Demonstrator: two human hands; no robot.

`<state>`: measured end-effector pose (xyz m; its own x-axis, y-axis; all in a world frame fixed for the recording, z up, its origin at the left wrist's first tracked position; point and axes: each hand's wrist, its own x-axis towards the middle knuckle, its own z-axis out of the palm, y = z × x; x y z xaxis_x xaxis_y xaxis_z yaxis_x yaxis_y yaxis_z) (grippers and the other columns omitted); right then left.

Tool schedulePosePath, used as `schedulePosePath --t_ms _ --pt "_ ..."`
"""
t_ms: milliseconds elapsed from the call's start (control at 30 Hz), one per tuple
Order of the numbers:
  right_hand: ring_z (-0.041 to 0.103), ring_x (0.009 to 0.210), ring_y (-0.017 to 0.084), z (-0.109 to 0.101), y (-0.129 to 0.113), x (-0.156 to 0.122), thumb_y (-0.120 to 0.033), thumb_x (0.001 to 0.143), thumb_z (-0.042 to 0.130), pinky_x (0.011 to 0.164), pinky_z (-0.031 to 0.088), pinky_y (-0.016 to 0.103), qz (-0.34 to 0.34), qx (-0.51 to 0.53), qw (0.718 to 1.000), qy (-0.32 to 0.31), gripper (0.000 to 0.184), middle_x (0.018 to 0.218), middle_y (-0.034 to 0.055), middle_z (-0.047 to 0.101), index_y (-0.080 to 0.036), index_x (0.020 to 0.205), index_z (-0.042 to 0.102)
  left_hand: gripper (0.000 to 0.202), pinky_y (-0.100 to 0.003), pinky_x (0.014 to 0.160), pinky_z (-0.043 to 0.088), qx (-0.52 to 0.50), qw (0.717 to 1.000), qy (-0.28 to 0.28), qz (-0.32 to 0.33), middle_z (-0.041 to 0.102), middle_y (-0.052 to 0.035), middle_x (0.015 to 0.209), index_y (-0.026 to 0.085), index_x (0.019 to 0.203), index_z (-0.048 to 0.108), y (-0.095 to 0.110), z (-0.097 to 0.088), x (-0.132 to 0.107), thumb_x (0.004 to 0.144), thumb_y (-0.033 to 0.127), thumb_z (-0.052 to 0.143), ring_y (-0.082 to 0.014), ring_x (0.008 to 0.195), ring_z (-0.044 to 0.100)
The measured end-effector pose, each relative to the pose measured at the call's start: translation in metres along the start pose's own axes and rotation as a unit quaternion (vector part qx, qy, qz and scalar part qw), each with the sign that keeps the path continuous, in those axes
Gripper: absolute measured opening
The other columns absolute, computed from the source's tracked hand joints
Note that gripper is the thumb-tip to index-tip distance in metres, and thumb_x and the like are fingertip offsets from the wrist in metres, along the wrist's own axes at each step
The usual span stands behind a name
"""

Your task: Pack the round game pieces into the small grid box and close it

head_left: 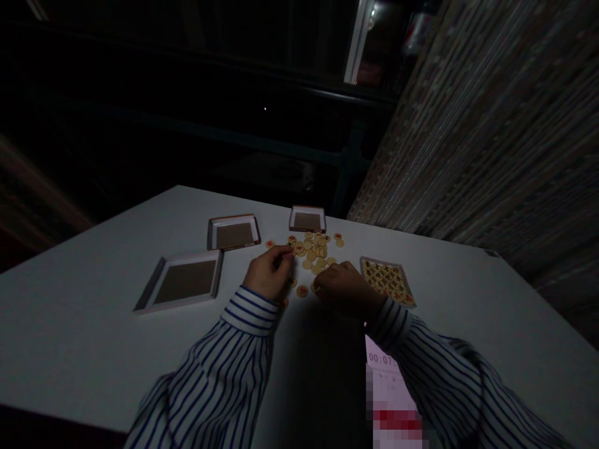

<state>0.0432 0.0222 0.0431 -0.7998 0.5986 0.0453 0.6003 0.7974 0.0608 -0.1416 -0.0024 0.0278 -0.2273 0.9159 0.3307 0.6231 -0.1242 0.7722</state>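
Discs [322, 252], round and pale, lie heaped just beyond the curled fingers of left hand [269, 274] and right hand [345, 287], whose grip I cannot tell, striped cuffs [250, 312] behind.

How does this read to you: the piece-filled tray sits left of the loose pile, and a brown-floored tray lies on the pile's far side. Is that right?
Not quite: the piece-filled tray sits to the right of the loose pile, as the head view shows. The brown-floored tray does lie on the pile's far side.
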Motion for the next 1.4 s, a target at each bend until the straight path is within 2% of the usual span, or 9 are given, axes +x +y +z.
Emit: schedulePosePath --t_ms 300,433,567,800,900,1100,1167,1233,1400 --pt "0.053 0.09 0.021 0.001 0.003 -0.003 -0.03 0.082 0.046 0.075 0.03 0.034 -0.001 0.003 1.0 0.012 0.02 0.091 0.0058 0.065 -0.018 0.092 0.059 0.033 -0.029 0.073 0.048 0.016 0.999 -0.018 0.029 0.068 -0.0049 0.086 0.018 0.098 0.063 0.002 0.003 -0.002 0.077 0.036 0.045 -0.0184 0.077 0.062" --pt "0.053 0.091 0.021 -0.008 0.015 -0.013 -0.032 0.08 0.049 0.076 0.031 0.035 0.035 -0.003 0.999 0.007 0.023 0.095 0.0067 0.064 -0.018 0.096 0.058 0.032 -0.03 0.073 0.048 0.051 0.998 -0.032 0.036 0.068 -0.0053 0.086 0.019 0.099 0.062 0.006 0.004 -0.005 0.078 0.035 0.045 -0.019 0.079 0.063" --pt "0.054 0.09 0.021 -0.012 0.022 -0.023 -0.032 0.081 0.048 0.079 0.032 0.035 0.06 -0.009 0.998 0.003 0.024 0.093 0.0072 0.064 -0.018 0.097 0.058 0.029 -0.033 0.08 0.047 0.077 0.993 -0.041 0.074 0.067 -0.0071 0.095 0.018 0.098 0.062 0.01 0.008 -0.006 0.079 0.031 0.044 -0.02 0.088 0.062" --pt "0.057 0.084 0.021 -0.003 0.018 -0.023 -0.031 0.081 0.044 0.073 0.033 0.035 0.06 -0.024 0.998 -0.022 0.021 0.087 0.0068 0.065 -0.018 0.084 0.059 0.028 -0.035 0.084 0.046 0.105 0.987 -0.055 0.109 0.067 -0.008 0.099 0.017 0.097 0.063 0.015 0.014 -0.01 0.079 0.026 0.044 -0.0215 0.093 0.06" --pt "0.057 0.084 0.021 -0.002 0.018 -0.022 -0.032 0.081 0.044 0.074 0.033 0.035 0.061 -0.024 0.998 -0.017 0.021 0.086 0.0066 0.065 -0.018 0.085 0.06 0.029 -0.036 0.084 0.046 0.11 0.984 -0.061 0.123 0.066 -0.0081 0.1 0.017 0.099 0.062 0.012 0.016 -0.011 0.08 0.027 0.043 -0.0214 0.093 0.06" --pt "0.059 0.082 0.019 -0.001 0.025 -0.023 -0.032 0.078 0.049 0.076 0.036 0.034 0.091 0.059 0.994 0.014 0.021 0.084 0.0062 0.066 -0.019 0.09 0.061 0.028 -0.034 0.083 0.047 0.109 0.979 -0.057 0.16 0.066 -0.007 0.099 0.018 0.099 0.061 0.008 0.019 -0.01 0.079 0.026 0.043 -0.0192 0.092 0.06" --pt "0.059 0.077 0.017 -0.001 0.028 -0.023 -0.032 0.077 0.05 0.071 0.039 0.03 0.125 0.147 0.98 0.049 0.021 0.082 0.0053 0.066 -0.019 0.089 0.061 0.027 -0.033 0.082 0.047 0.103 0.978 -0.059 0.172 0.067 -0.0072 0.096 0.017 0.097 0.061 0.011 0.02 -0.012 0.079 0.025 0.043 -0.0186 0.09 0.061" --pt "0.059 0.071 0.015 -0.001 0.031 -0.023 -0.032 0.076 0.052 0.066 0.041 0.027 0.154 0.26 0.949 0.086 0.021 0.078 0.0041 0.065 -0.017 0.087 0.062 0.026 -0.033 0.081 0.048 0.101 0.976 -0.062 0.182 0.067 -0.0075 0.094 0.017 0.096 0.061 0.015 0.021 -0.013 0.077 0.025 0.045 -0.0187 0.088 0.061" --pt "0.058 0.069 0.013 -0.005 0.035 -0.021 -0.029 0.071 0.056 0.064 0.043 0.026 0.179 0.519 0.825 0.136 0.017 0.074 0.0028 0.064 -0.014 0.078 0.06 0.026 -0.034 0.079 0.048 0.099 0.97 -0.053 0.217 0.066 -0.0078 0.093 0.018 0.097 0.06 0.022 0.028 -0.016 0.075 0.029 0.052 -0.0199 0.088 0.061"
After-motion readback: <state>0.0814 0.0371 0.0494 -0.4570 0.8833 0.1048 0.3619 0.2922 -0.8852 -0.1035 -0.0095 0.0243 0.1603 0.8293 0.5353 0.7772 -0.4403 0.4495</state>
